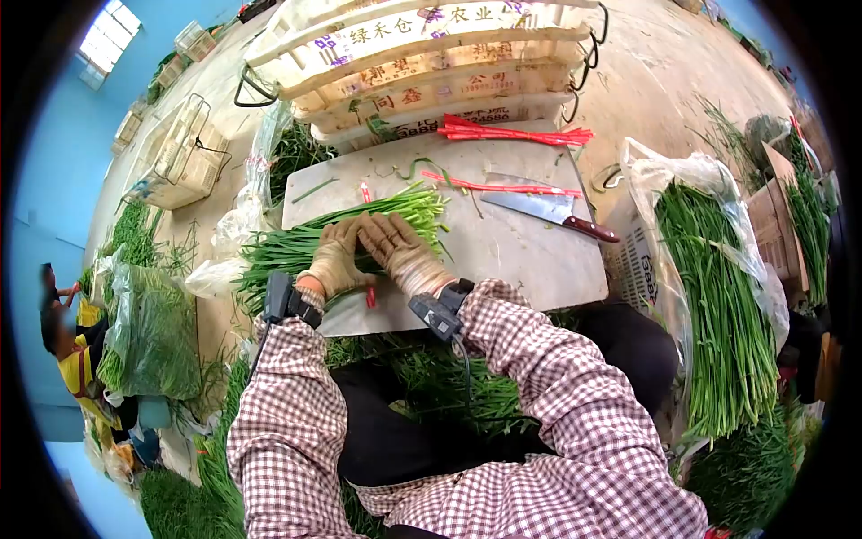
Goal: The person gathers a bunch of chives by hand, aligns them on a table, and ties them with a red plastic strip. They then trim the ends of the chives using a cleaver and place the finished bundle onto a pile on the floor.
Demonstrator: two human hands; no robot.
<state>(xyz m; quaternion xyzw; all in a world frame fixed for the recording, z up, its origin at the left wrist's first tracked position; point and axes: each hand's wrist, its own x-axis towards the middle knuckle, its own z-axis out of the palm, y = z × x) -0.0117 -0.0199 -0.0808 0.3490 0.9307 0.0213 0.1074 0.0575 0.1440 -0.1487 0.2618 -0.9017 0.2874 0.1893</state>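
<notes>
Blue wall point(54, 162) standing at left, window point(106, 38) letting in daylight, concrete floor point(664, 81) stretching back, crates point(422, 67) stacking behind the board.

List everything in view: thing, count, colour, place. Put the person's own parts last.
bundle of greens: one, green, on the board under both hands
board: one, grey-white, on the lap
knife: one, steel blade with dark red handle, board's right side
red ties: a loose bunch, red, board's far edge
crates: a stack, cream, beyond the board
bagged greens: one open clear bag, green, at right
wire basket: one, pale, far left
other person: one, yellow top, left edge
left hand: gloved, tan, on the bundle
right hand: gloved, tan, on the bundle
</notes>
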